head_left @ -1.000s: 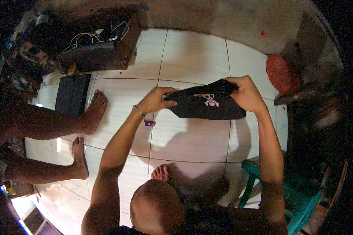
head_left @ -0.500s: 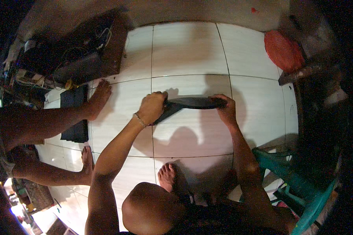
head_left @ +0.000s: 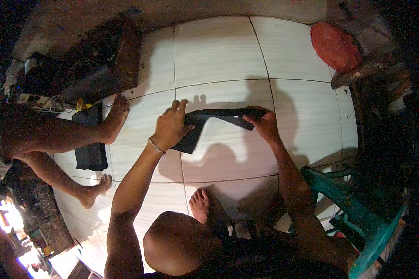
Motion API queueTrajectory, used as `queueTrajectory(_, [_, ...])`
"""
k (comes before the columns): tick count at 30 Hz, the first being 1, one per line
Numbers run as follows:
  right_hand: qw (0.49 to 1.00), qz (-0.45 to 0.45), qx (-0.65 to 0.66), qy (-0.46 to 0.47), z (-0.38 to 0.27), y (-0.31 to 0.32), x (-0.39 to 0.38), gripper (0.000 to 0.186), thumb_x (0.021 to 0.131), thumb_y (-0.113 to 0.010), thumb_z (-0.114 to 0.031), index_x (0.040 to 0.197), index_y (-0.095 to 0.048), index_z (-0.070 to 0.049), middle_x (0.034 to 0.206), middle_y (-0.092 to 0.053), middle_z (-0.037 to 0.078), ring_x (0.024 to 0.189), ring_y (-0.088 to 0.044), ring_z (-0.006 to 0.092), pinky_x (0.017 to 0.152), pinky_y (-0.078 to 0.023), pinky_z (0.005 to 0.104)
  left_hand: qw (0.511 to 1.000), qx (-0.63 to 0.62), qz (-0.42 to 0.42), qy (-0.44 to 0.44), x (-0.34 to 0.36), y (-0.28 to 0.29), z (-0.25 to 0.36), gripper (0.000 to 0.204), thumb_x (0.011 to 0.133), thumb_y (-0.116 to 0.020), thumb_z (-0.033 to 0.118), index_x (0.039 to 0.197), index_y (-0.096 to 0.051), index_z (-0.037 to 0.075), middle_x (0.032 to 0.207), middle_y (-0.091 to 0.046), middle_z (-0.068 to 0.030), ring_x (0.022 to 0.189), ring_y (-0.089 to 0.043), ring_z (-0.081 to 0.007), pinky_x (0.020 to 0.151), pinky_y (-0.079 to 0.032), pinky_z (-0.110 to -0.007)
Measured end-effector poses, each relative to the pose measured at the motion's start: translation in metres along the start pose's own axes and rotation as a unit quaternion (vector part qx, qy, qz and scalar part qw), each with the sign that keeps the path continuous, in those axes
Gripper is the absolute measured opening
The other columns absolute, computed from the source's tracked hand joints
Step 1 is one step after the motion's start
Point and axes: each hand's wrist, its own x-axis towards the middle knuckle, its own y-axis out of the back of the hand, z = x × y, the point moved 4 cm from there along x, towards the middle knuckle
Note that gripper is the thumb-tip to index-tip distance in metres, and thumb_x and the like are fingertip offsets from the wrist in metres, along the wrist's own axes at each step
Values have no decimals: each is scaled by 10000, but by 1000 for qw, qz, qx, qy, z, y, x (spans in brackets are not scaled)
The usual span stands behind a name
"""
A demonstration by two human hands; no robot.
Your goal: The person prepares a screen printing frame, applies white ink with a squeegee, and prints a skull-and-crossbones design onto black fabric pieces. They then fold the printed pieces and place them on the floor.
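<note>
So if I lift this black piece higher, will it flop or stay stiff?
Probably floppy: the black piece curves and bends between the left hand and right hand. Likely light for its size too, since it looks thin.

no readable text, labels, numbers, signs

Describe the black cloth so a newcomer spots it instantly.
Find the pale tiled floor, then the wearer's left hand and right hand above it. The black cloth spans between them, held up, unlike the black pile by the other person's foot.
</note>
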Motion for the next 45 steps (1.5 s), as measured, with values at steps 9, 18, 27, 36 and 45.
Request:
queueTrajectory(9, [997,-17,-76,-2,13,6,-7,197,853,-726,-94,1037,-750,-28,1000,-753,84,927,-692,181,867,-529,336,1000,-5,12,-12,-4,-10,-5,177,816,-699,197,971,-720,113,832,-693,-202,835,-679,-371,770,-546,-463])
queueTrajectory(18, [973,-125,2,-194,4,30,14,371,694,-858,-179,1008,-726,-32,922,-740,78,873,-685,185,857,-518,333,875,-251,-413,0,34,-15,-56,388,774,-832,216,1092,-718,25,924,-748,-46,775,-685,-171,739,-561,-321])
queueTrajectory(27, [923,-154,-152,-318,82,46,12,604,683,-850,-253,1185,-654,20,1083,-708,168,1000,-670,272,886,-520,412,630,-681,-125,352,-74,-136,-73,413,982,-631,311,1288,-544,48,1106,-672,-31,904,-671,-125,804,-566,-315])
queueTrajectory(36, [915,-62,-330,-223,97,30,13,400,804,-679,-237,1126,-666,0,1041,-704,126,967,-654,238,859,-502,378,687,-620,35,377,-66,-174,-28,609,958,-644,347,1268,-267,-18,1244,-504,-155,1132,-507,-219,965,-449,-322])
queueTrajectory(45, [937,-47,-327,-116,69,27,4,500,835,-664,-260,1254,-595,4,1199,-656,201,1120,-624,340,982,-472,431,661,-662,48,350,-80,-172,-20,297,867,-740,143,1085,-674,-47,1012,-720,-96,868,-672,-192,795,-534,-319])
